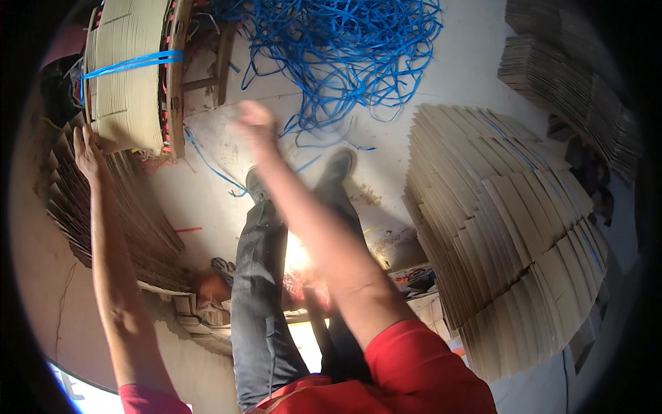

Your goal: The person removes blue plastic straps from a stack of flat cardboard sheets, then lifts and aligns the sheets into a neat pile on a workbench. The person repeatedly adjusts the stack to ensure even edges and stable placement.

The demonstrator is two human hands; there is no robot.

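At the upper left, a thick stack of cardboard sheets (pixel 127 76) sits on edge against a wooden rack (pixel 178 83). A blue plastic strap (pixel 134 64) runs across the stack. My left hand (pixel 88 155) is at the stack's lower left corner, fingers stretched out; whether it touches the sheets is hard to tell. My right hand (pixel 256 125) is over the floor to the right of the rack, smeared by motion. Its fingers look drawn in, and nothing I can make out is in them. A large tangle of blue strapping (pixel 338 48) lies beyond it.
A big leaning pile of flat cardboard (pixel 503 228) fills the right side. Another cardboard stack (pixel 572 90) stands at the far right. More cardboard (pixel 124 214) leans below my left hand. Loose blue strap ends (pixel 214 165) lie on the floor near my feet.
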